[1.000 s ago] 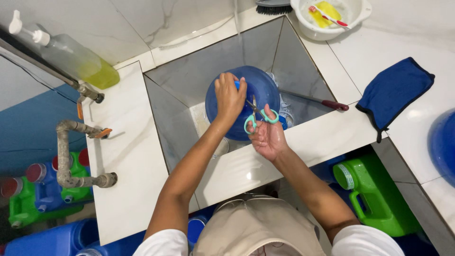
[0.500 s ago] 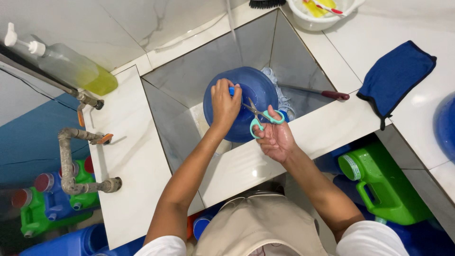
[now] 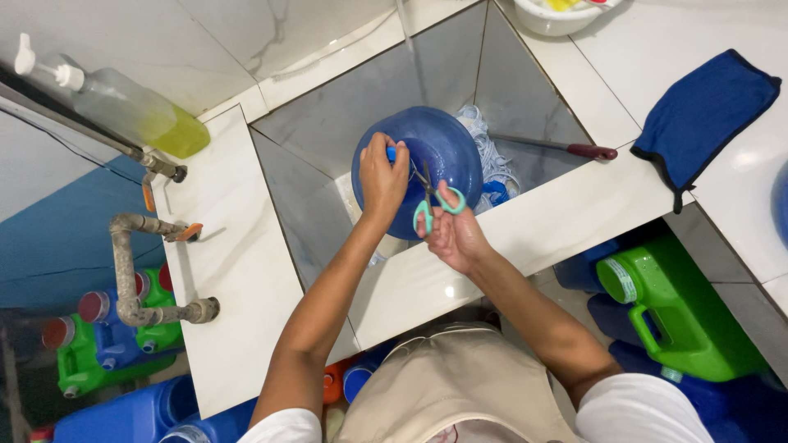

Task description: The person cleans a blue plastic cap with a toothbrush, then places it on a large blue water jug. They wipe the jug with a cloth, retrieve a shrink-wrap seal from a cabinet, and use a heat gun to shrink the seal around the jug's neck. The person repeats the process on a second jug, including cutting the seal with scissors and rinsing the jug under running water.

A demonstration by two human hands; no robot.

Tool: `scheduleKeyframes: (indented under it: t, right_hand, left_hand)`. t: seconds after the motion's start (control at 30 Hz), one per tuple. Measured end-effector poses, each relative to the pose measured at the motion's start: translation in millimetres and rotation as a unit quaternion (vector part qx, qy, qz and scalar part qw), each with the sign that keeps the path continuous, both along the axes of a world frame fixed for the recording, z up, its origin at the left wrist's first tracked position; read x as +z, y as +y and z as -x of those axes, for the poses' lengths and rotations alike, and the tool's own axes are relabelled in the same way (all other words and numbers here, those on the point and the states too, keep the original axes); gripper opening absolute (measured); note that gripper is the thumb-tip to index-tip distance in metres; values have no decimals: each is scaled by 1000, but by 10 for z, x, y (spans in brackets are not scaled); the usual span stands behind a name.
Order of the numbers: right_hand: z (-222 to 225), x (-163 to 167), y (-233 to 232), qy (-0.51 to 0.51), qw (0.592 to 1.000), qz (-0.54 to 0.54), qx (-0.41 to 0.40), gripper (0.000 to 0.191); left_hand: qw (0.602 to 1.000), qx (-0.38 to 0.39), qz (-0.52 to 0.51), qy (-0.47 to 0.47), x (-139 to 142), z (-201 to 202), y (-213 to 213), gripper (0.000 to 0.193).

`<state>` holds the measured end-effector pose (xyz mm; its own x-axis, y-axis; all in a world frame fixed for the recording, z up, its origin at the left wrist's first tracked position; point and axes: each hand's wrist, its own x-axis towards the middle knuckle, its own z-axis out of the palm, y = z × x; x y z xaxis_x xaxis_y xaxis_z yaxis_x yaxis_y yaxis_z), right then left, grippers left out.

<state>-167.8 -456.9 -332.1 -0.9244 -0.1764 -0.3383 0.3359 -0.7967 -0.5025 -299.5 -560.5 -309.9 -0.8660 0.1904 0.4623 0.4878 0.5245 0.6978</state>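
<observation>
At frame centre, a large blue plastic water jug point(image 3: 419, 168) in the tiled sink point(image 3: 328, 139) is gripped at its top by the left hand point(image 3: 382, 176), while green-handled scissors point(image 3: 433, 197), pinched in the right hand point(image 3: 454, 234), are held at its cap, apparently not yet cut free.

White short sleeves point(image 3: 287, 427); beige apron point(image 3: 460, 385)

The sink point(image 3: 328, 131) is crowded: the blue jug point(image 3: 435, 148) fills its middle, with both hands over it, a mop point(image 3: 492, 156) packed against its right side and the mop's handle point(image 3: 558, 148) lying across to the right wall. The sink's far-left corner stays open. On the worktop point(image 3: 238, 262), the left strip is bare between the pipes point(image 3: 131, 271) and the sink; a blue cloth point(image 3: 706, 115) takes the right side.
</observation>
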Motion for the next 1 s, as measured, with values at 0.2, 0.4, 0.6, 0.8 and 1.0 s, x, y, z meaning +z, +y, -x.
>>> scheduleKeyframes:
  t: [0.2, 0.4, 0.6, 0.8, 1.0]
  right_hand:
    - [175, -78, -145, -36, 984, -176, -14, 58]
    - [537, 11, 222, -37, 949, -301, -88, 43]
    - [765, -47, 487, 109, 922, -357, -103, 37]
    - [1293, -231, 785, 193, 875, -412, -165, 22]
    - [1486, -50, 1903, 97, 511, -813, -262, 23]
  left_hand:
    - [1000, 4, -13, -19, -10, -2, 4, 18]
    - [1000, -6, -10, 23, -74, -35, -51, 18]
    - [998, -32, -7, 55, -92, 24, 37, 16]
    - [983, -106, 47, 145, 115, 192, 257, 18]
    - [975, 17, 156, 159, 261, 806, 680, 25]
